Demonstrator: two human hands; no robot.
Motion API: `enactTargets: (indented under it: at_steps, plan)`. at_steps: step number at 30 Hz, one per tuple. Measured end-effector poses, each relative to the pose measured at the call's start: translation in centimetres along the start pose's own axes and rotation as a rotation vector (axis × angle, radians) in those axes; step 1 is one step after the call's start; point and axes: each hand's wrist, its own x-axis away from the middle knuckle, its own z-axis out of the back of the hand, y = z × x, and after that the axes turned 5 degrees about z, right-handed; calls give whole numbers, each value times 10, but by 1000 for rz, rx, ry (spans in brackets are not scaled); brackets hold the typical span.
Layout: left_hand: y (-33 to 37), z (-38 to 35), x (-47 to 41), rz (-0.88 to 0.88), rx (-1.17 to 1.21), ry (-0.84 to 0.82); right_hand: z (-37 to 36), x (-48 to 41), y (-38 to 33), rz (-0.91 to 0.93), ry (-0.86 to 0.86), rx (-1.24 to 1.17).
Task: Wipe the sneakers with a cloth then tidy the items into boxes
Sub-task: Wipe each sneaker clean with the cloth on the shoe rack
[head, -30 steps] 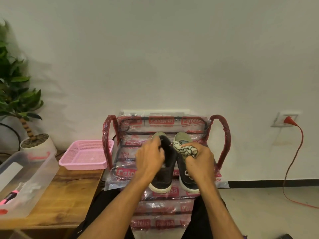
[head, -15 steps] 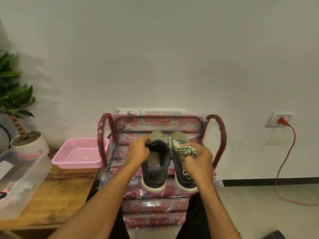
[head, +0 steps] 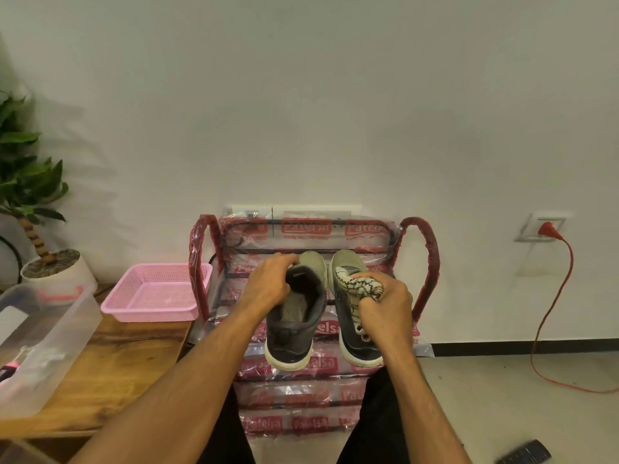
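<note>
Sneakers between rack's red side loops

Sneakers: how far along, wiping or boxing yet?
Done: nothing visibly boxed. In hand: left hand grips the left sneaker by its collar, right hand holds the cloth on the right sneaker, both on the rack. Left: tidying into the pink basket and clear box.

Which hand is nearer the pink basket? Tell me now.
Left. The left hand grips a sneaker right of the pink basket; the right hand, holding the cloth, is farther right.
</note>
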Motion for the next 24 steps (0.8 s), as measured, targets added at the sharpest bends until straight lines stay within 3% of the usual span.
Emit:
enactTargets:
  at_steps: [6, 12, 18, 24]
  plan:
    - [12, 4, 1, 75, -122, -42, 0, 0, 2, -8, 14, -8]
    - [28, -4, -3, -257, -318, -265, 0, 0, 1, -6, 16, -16]
    - [23, -6, 0, -262, -233, -145, 3, 1, -1, -2, 11, -6]
    - [29, -9, 9, -297, -308, -1, 2, 1, 0, -3, 11, 3]
